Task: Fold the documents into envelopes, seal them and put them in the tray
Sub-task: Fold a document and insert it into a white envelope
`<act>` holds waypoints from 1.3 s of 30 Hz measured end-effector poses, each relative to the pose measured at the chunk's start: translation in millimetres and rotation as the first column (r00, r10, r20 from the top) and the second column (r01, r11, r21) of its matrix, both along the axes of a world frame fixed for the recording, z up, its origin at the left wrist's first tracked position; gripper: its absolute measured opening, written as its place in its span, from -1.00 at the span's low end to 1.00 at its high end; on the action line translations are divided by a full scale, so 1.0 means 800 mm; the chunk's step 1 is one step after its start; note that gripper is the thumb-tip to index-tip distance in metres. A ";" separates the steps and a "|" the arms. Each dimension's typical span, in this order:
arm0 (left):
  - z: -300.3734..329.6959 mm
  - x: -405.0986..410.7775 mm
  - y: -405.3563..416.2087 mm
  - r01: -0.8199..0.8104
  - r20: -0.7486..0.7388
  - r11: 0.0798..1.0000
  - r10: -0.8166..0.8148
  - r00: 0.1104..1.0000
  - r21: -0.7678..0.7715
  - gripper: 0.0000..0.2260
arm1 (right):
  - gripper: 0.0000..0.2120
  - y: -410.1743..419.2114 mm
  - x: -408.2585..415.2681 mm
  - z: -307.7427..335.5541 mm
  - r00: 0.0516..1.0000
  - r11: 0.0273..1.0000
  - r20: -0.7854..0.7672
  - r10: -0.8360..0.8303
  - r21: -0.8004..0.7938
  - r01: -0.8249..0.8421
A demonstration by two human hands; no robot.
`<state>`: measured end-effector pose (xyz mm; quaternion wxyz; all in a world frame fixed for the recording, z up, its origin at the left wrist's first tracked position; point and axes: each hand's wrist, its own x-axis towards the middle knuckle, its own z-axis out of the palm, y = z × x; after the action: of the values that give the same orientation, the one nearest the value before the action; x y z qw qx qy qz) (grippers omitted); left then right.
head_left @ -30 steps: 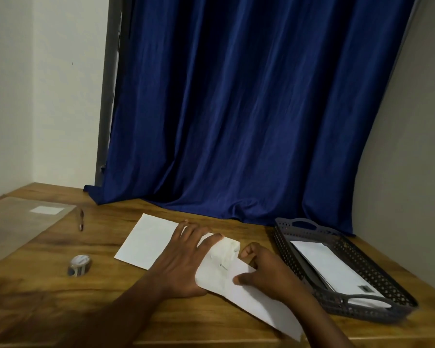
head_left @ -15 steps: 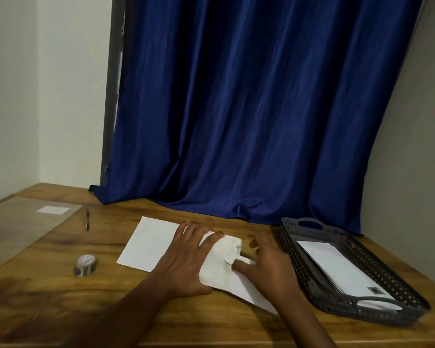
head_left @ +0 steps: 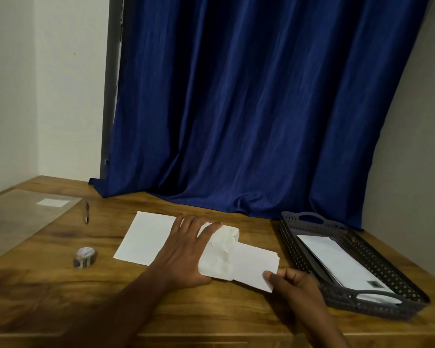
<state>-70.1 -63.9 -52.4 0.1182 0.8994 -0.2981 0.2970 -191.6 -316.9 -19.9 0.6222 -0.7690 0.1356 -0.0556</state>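
A white envelope (head_left: 220,254) lies on the wooden table with its crumpled flap raised. My left hand (head_left: 186,249) presses flat on its left part. A folded white document (head_left: 255,266) sticks out of the envelope's right end. My right hand (head_left: 290,282) pinches the near right corner of that document. A flat white sheet (head_left: 146,238) lies under and to the left of my left hand. The dark perforated tray (head_left: 290,237) stands at the right with white envelopes (head_left: 337,262) lying in it.
A roll of tape (head_left: 85,257) sits near the left front. A pen (head_left: 86,212) lies further back beside a clear plastic sheet (head_left: 18,217) with a small white label. A blue curtain (head_left: 249,109) hangs behind the table.
My right hand has moved from the envelope's flap toward the near right and now pinches the document's corner. My left hand has stayed pressed on the envelope.
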 end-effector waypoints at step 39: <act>-0.010 0.001 0.002 0.031 -0.493 0.979 0.072 0.867 0.199 -0.18 | -0.86 0.052 0.095 -0.051 0.946 0.983 0.297 -0.130 -0.088 0.163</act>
<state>-69.1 -62.2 -60.0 0.0966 0.9559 -0.2762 0.0250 -115.6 -275.1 -60.5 0.5857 -0.7737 0.0963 -0.2215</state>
